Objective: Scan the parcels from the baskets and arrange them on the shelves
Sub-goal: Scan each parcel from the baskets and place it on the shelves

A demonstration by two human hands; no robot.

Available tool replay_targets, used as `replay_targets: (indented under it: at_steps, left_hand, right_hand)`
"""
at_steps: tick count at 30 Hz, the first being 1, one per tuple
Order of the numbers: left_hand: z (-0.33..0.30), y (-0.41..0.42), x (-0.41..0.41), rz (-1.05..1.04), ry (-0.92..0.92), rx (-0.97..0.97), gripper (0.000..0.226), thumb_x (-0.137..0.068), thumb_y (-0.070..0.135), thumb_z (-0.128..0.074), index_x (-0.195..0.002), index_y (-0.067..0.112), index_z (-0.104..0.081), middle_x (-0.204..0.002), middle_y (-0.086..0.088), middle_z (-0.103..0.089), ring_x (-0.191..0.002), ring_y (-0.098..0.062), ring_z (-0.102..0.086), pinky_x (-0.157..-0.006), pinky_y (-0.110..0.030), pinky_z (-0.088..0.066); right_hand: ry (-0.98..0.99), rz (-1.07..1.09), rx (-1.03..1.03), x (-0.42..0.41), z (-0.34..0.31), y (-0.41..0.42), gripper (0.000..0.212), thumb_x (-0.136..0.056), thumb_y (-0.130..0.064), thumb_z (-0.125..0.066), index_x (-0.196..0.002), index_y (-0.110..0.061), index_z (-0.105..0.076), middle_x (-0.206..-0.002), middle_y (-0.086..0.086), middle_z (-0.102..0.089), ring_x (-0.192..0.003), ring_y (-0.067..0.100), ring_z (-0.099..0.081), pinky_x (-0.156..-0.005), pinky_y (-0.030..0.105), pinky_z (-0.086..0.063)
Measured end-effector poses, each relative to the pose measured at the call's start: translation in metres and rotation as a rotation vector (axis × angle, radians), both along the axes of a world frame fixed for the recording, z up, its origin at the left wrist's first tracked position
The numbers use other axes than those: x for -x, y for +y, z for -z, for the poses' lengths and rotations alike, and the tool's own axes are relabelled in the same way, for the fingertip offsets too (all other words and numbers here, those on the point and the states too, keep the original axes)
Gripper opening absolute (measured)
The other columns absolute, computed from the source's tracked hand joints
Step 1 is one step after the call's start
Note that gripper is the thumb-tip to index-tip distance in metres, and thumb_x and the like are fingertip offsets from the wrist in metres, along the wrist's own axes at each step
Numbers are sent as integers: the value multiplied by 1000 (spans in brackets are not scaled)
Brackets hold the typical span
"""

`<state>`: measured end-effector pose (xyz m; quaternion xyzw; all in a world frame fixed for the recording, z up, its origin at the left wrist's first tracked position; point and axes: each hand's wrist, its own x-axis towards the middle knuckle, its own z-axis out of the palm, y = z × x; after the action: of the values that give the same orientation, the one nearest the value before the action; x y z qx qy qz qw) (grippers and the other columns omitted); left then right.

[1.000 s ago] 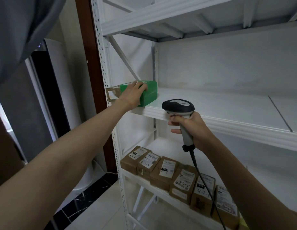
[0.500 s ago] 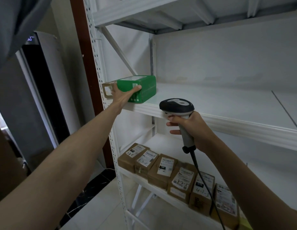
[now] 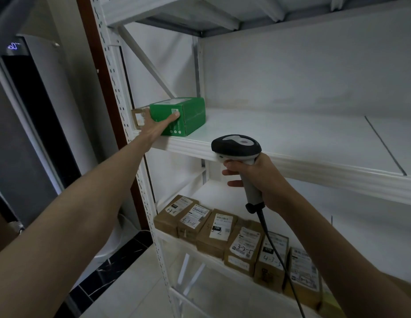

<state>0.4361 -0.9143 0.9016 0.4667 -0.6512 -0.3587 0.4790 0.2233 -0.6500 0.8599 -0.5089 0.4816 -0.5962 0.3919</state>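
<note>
A: Pressing flat on the green parcel [image 3: 177, 115], the left hand [image 3: 155, 127] has its fingers straight against the near face, thumb out along the front. No curl, no pinch.

B: Parcel location?

A: Middle shelf [image 3: 291, 143], far left end, sitting flat right by the perforated white upright [image 3: 121, 125]. A brown box [image 3: 138, 118] is just beside it on the left, mostly hidden by the upright and the hand.

B: Right hand?

A: The right hand [image 3: 257, 177] is wrapped round the grip of the barcode scanner [image 3: 236, 146], fingers curled on the handle, dark head tilted toward the shelf edge. A black cable [image 3: 275, 249] hangs from the handle's bottom, running down and right.

B: Scanner touching the shelf?

A: Cannot tell. It overlaps the front lip in view, that's all.

B: Other parcels?

A: A row of brown cardboard parcels [image 3: 218, 230] on the lower shelf [image 3: 213, 191], packed side by side, white labels up with handwritten codes. A grey appliance [image 3: 30, 106] stands left of the rack.
</note>
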Motion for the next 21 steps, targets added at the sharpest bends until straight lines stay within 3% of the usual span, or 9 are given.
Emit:
replay_targets:
  at_steps: [6, 11, 17, 21]
  left_hand:
    - [5, 1, -1, -14, 18, -32, 113, -71, 71, -76, -156, 24, -20, -155, -5, -43, -141, -26, -41, -120, -48, -27]
    - [15, 20, -2, -57, 59, -11, 119, -77, 61, -77, -161, 22, -3, -161, -8, -34, -146, -29, -35, -121, -47, -26]
    - [26, 58, 1, -228, 17, 173, 93, -78, 54, -79, -151, 18, -34, -150, -7, -39, -140, -25, -38, -118, -43, -33]
    - [30, 92, 7, -152, -110, 362, 76, -81, 48, -78, -142, 17, -45, -143, -6, -41, -135, -22, -40, -115, -38, -35]
  right_hand:
    - [1, 11, 8, -1, 0, 5, 28, -92, -1, -69, -111, -20, -66, -106, 11, -75, -88, 18, -74, -71, 35, -65]
    - [10, 57, -1, -4, 3, 12, 34, -92, -2, -69, -125, -10, -65, -106, 13, -75, -89, 18, -75, -73, 36, -64]
    - [0, 122, -15, -18, 10, 31, 35, -92, -4, -69, -127, -8, -64, -107, 14, -74, -93, 22, -75, -75, 36, -64]
    - [16, 186, -25, -28, 13, 52, 35, -92, -3, -69, -126, -7, -63, -109, 16, -73, -94, 23, -74, -78, 40, -64]
